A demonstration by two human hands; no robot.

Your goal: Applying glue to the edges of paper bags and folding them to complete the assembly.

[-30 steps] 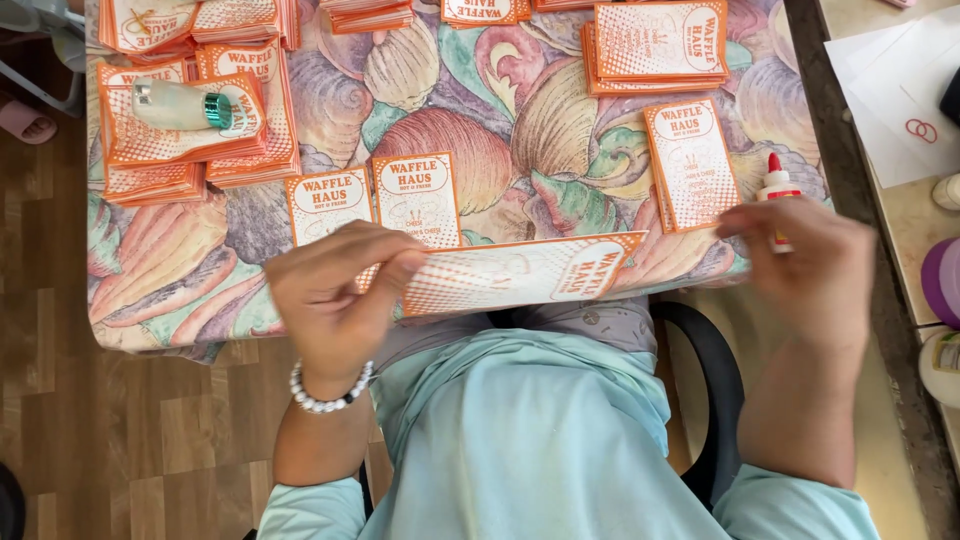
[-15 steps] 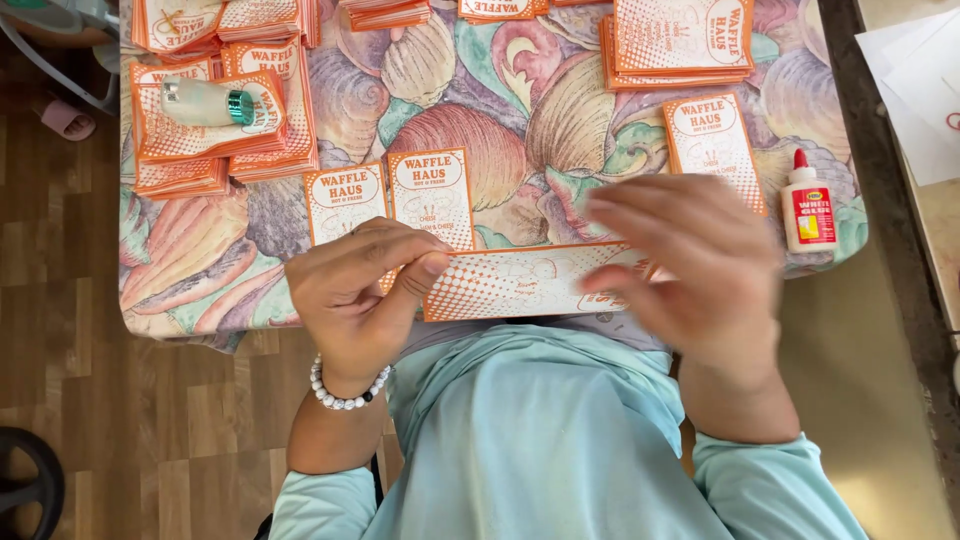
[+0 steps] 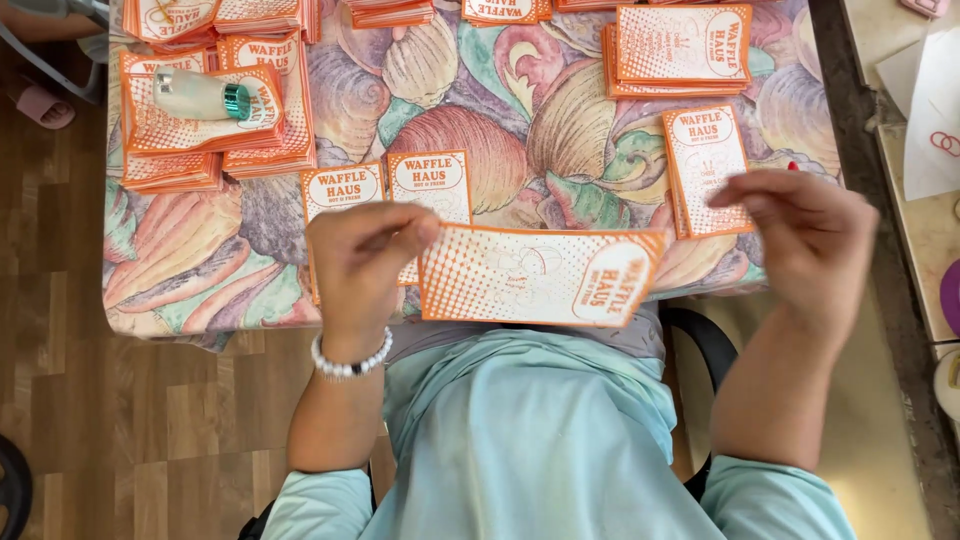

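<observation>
left hand [image 3: 362,262] pinches orange paper sleeve [image 3: 535,275]; right hand [image 3: 805,240] hovers open, empty.

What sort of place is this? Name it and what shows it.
Likely a home craft table used for hand-assembling paper packaging: stacks of orange-and-white printed sleeves on a shell-patterned tablecloth, wood flooring, and the left hand holding one flat sleeve.

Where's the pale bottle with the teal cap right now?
Head view, far left: the bottle lies on its side atop an orange paper stack, beyond the left hand.
</observation>
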